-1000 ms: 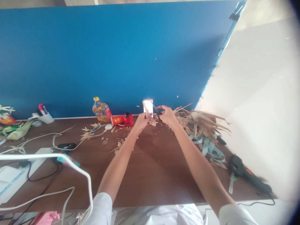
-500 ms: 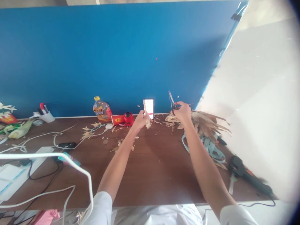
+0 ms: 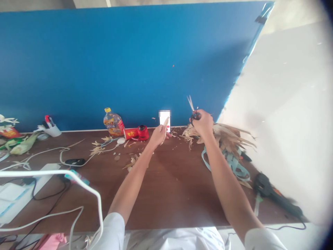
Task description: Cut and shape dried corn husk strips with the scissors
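My left hand (image 3: 157, 135) is closed on a pale strip of dried husk (image 3: 165, 126), which stands up from the fingers in front of a lit phone (image 3: 164, 116). My right hand (image 3: 203, 122) grips scissors (image 3: 192, 109) by their dark handles. Their blades point up and a little left, slightly apart, with nothing visible between them. Behind and below the right wrist lies a heap of dried husks (image 3: 231, 135), partly hidden by the arm.
A bottle with a yellow cap (image 3: 113, 121) and a red can (image 3: 131, 133) stand at the back. A glue gun (image 3: 275, 198) and a pale blue ribbon coil (image 3: 238, 168) lie right. White cables (image 3: 78, 173) cross the left; husk scraps (image 3: 134, 161) litter the table.
The husk strip in my left hand has turned from leaning left to leaning right. My right hand has raised the scissors a little, and their handles have turned into clearer view.
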Motion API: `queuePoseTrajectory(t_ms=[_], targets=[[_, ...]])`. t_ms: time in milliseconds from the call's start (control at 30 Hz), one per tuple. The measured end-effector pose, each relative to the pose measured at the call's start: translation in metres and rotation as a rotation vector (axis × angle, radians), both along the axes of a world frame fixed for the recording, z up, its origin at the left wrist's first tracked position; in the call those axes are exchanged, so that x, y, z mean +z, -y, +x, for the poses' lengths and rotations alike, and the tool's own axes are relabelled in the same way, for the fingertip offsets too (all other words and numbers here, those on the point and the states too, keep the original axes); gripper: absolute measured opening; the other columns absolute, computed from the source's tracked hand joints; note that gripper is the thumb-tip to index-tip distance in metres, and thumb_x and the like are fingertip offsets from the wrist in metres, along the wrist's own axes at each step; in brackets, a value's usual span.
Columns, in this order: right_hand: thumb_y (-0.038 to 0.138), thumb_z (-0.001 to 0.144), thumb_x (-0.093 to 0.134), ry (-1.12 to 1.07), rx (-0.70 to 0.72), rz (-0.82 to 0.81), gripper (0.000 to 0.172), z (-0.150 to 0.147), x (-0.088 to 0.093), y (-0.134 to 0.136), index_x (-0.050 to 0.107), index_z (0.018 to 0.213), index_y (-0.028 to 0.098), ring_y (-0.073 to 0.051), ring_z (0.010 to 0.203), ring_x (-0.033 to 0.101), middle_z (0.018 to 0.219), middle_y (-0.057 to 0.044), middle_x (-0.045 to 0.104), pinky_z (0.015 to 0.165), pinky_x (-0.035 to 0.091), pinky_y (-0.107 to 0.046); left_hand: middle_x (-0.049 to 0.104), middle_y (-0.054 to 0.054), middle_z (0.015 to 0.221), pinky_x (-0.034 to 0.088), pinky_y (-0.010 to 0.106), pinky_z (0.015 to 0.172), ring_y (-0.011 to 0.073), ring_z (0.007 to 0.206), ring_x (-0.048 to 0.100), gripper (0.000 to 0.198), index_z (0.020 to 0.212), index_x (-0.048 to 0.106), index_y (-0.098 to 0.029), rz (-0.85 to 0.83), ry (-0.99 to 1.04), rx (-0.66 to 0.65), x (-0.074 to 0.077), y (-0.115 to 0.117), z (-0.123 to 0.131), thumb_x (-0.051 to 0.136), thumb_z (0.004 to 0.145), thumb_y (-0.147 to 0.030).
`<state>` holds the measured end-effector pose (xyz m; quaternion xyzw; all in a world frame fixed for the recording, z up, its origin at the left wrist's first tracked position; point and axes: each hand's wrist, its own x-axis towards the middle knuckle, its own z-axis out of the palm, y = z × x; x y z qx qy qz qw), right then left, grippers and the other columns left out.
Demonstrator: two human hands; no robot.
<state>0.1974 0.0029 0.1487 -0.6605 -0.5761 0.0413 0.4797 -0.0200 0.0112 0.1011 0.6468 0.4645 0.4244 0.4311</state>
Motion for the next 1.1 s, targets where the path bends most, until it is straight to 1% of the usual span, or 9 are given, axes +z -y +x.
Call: queuePoseTrajectory(t_ms=[133, 200, 267, 367, 533, 667, 767, 933, 1100], targets=[[0.032, 0.067, 0.065, -0.214, 0.378, -0.079, 0.040, -0.029, -0.009, -0.002, 0.062, 0.104, 0.016, -0.017, 0.064, 0.060, 0.072, -0.003, 0.067, 0.055, 0.044, -0.025, 0.067, 0.005, 0.069, 0.037, 0.023, 0.053, 0.0125, 0.054, 0.057, 0.041, 0.074, 0.060, -0.015, 0.135, -0.119, 0.088, 0.002, 0.003, 0.005, 0.037, 0.092, -0.044], [0.035, 0.068, 0.065, -0.255, 0.462, -0.115, 0.042, -0.043, -0.015, -0.002, 0.061, 0.106, 0.017, -0.017, 0.062, 0.060, 0.070, -0.002, 0.067, 0.053, 0.042, -0.024, 0.063, 0.005, 0.062, 0.036, 0.024, 0.054, 0.0126, 0.051, 0.054, 0.046, 0.064, 0.059, -0.015, 0.202, -0.196, 0.147, 0.003, 0.004, 0.008, 0.037, 0.092, -0.044], [0.035, 0.066, 0.067, -0.227, 0.464, -0.146, 0.045, -0.054, -0.020, -0.002, 0.061, 0.107, 0.019, -0.016, 0.059, 0.058, 0.070, -0.001, 0.066, 0.052, 0.041, -0.023, 0.061, 0.005, 0.057, 0.034, 0.025, 0.055, 0.0134, 0.051, 0.053, 0.048, 0.060, 0.059, -0.016, 0.255, -0.244, 0.194, 0.004, 0.005, 0.009, 0.037, 0.092, -0.044], [0.034, 0.065, 0.067, -0.216, 0.480, -0.169, 0.051, -0.061, -0.024, 0.000, 0.058, 0.113, 0.021, -0.014, 0.056, 0.055, 0.070, 0.000, 0.066, 0.051, 0.040, -0.023, 0.060, 0.005, 0.055, 0.033, 0.025, 0.055, 0.0143, 0.051, 0.053, 0.048, 0.061, 0.060, -0.016, 0.300, -0.243, 0.200, 0.002, 0.006, 0.012, 0.036, 0.092, -0.043], [0.027, 0.062, 0.068, -0.259, 0.577, -0.171, 0.060, -0.064, -0.028, 0.000, 0.053, 0.119, 0.021, -0.014, 0.062, 0.057, 0.077, 0.000, 0.067, 0.055, 0.043, -0.023, 0.060, 0.006, 0.057, 0.031, 0.025, 0.054, 0.0151, 0.053, 0.053, 0.044, 0.058, 0.057, -0.016, 0.321, -0.236, 0.219, -0.005, 0.002, 0.012, 0.038, 0.091, -0.036], [0.021, 0.061, 0.066, -0.245, 0.609, -0.206, 0.061, -0.064, -0.030, -0.002, 0.052, 0.120, 0.022, -0.014, 0.063, 0.057, 0.075, 0.001, 0.066, 0.057, 0.044, -0.024, 0.052, 0.004, 0.050, 0.028, 0.026, 0.054, 0.0136, 0.051, 0.046, 0.043, 0.053, 0.052, -0.016, 0.297, -0.212, 0.216, -0.006, 0.000, 0.011, 0.042, 0.088, -0.038], [0.019, 0.062, 0.063, -0.211, 0.578, -0.233, 0.060, -0.061, -0.030, -0.002, 0.052, 0.121, 0.021, -0.015, 0.061, 0.056, 0.074, 0.000, 0.065, 0.055, 0.043, -0.024, 0.046, 0.002, 0.046, 0.027, 0.026, 0.054, 0.0123, 0.049, 0.040, 0.048, 0.049, 0.047, -0.017, 0.284, -0.194, 0.213, -0.004, 0.000, 0.012, 0.040, 0.089, -0.042], [0.018, 0.064, 0.057, -0.133, 0.543, -0.241, 0.060, -0.058, -0.031, -0.002, 0.051, 0.123, 0.021, -0.014, 0.056, 0.053, 0.074, -0.001, 0.065, 0.051, 0.039, -0.023, 0.051, 0.003, 0.051, 0.031, 0.024, 0.053, 0.0130, 0.051, 0.047, 0.050, 0.053, 0.048, -0.017, 0.320, -0.185, 0.151, -0.007, -0.002, 0.013, 0.033, 0.092, -0.044], [0.019, 0.063, 0.055, -0.018, 0.478, -0.226, 0.056, -0.060, -0.028, 0.001, 0.054, 0.119, 0.021, -0.015, 0.052, 0.050, 0.066, 0.001, 0.062, 0.048, 0.033, -0.024, 0.058, 0.005, 0.057, 0.035, 0.024, 0.055, 0.0145, 0.055, 0.053, 0.049, 0.056, 0.052, -0.016, 0.313, -0.202, 0.107, -0.011, -0.004, 0.015, 0.032, 0.093, -0.042]])
